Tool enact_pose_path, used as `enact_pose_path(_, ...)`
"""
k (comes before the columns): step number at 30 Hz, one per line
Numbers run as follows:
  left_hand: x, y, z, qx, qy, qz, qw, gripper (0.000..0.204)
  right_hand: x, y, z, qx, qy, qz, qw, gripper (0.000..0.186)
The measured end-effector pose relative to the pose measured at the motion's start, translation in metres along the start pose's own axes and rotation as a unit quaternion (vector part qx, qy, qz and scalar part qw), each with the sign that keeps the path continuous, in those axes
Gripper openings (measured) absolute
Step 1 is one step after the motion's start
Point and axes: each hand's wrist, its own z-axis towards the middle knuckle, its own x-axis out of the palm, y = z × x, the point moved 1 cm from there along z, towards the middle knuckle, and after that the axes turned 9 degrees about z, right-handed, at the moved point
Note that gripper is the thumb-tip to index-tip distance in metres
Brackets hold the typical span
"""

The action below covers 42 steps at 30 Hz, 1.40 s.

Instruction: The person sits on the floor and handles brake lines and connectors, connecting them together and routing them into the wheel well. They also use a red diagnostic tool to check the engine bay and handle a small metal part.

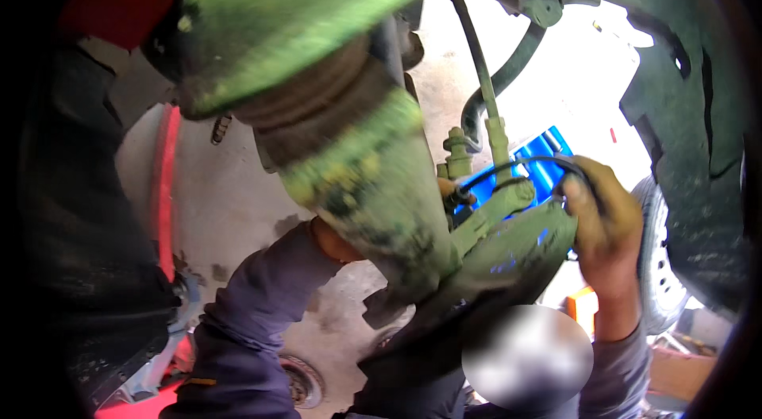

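Observation:
A thick, dirty suspension strut [357,173] slants down through the middle, with a rusty band below its wide spring seat [317,30]. My left arm reaches behind it, so most of my left hand [335,243] is hidden. Its fingertips show past the strut's right side, closed around the dark end of a thin black cable [520,161]. From there the cable arches to the right over a bolted bracket [512,197]. My right hand [607,217] grips its other end between thumb and fingers, beside the rounded dark metal part [516,244] under the bracket.
Behind the bracket lies a bright blue tray [548,169]. A thin rod [476,54] and a curved dark hose [516,62] hang from above. Dark wheel-arch panel [698,101] borders the right, near a wheel [659,260]. Red bodywork [165,197] stands at left.

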Motion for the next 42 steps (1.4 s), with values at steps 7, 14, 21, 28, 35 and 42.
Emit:
enact_pose_path(7,0.000,-0.011,-0.008,-0.038,0.035,0.076,0.996,0.038,0.007,-0.011,-0.002,-0.103,-0.007,-0.027,0.994,0.022)
enact_pose_path(14,0.008,-0.008,-0.004,-0.018,0.019,-0.072,0.997,0.046,0.014,-0.011,0.000,-0.076,0.004,0.037,0.996,0.024)
enact_pose_path(21,-0.010,-0.011,-0.001,0.118,0.064,0.193,0.972,0.048,-0.025,0.006,0.025,-0.158,0.076,-0.214,0.961,0.020)
enact_pose_path(28,-0.008,-0.011,0.002,0.085,-0.008,0.071,0.994,0.048,-0.064,0.071,0.067,0.214,0.413,-0.133,0.875,0.025)
enact_pose_path(35,0.001,-0.014,-0.003,0.082,-0.003,0.085,0.993,0.048,-0.123,0.066,0.007,0.370,0.323,0.214,0.844,0.087)
enact_pose_path(42,0.015,-0.018,-0.006,0.097,-0.039,0.107,0.989,0.048,-0.162,0.068,-0.039,0.251,0.275,0.087,0.924,0.091)
